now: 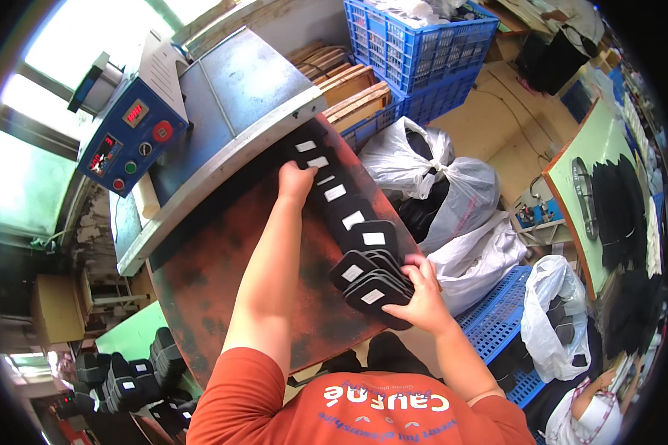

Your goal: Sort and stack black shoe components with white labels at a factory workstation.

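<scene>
A row of black pads with white labels [335,193] runs along the right side of the reddish-brown tabletop [200,297]. My left hand [298,182] is at the far part of this row, its fingers curled at the edge of a labelled black pad [318,162]; the fingertips are partly hidden. Near the table's right front corner, my right hand [423,298] grips a fanned stack of black pads [372,285], thumb on top and fingers round the far edge. Another labelled pad [373,236] lies just beyond the stack, overlapping the row.
Behind the table's left side is a metal-topped machine [252,81] with a blue control box [137,122]. To the right are tied plastic bags [460,185], blue crates [423,52] and a blue perforated basket [497,308]. More black pieces [126,382] are piled at lower left.
</scene>
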The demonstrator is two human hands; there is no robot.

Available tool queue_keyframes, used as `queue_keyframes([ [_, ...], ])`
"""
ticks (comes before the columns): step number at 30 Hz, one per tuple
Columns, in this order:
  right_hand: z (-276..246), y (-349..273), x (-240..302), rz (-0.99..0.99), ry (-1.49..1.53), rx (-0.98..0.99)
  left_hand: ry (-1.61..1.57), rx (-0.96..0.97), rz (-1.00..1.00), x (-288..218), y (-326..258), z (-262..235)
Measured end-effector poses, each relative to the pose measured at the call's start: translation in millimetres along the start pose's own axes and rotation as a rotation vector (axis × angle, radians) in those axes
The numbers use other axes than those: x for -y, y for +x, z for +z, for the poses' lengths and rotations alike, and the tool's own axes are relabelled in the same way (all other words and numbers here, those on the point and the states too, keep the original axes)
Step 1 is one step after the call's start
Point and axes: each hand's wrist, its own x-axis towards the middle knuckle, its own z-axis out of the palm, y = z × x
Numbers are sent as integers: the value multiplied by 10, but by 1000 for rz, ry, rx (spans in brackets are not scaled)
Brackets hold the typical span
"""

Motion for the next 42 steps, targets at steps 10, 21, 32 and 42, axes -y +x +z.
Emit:
queue_keyframes([
  [10, -10, 561, 712, -454, -146, 118, -988, 329, 152, 562, -1342, -956],
  [21, 443, 356, 457, -397, 6, 241, -1030, 170, 183, 779, -1551, -823],
  [32, 496, 607, 677, -507, -338, 129, -1234, 408, 148, 634, -1641, -678],
  [42, 583, 649, 949, -399, -640, 229, -925, 175, 354, 553, -1911, -482],
])
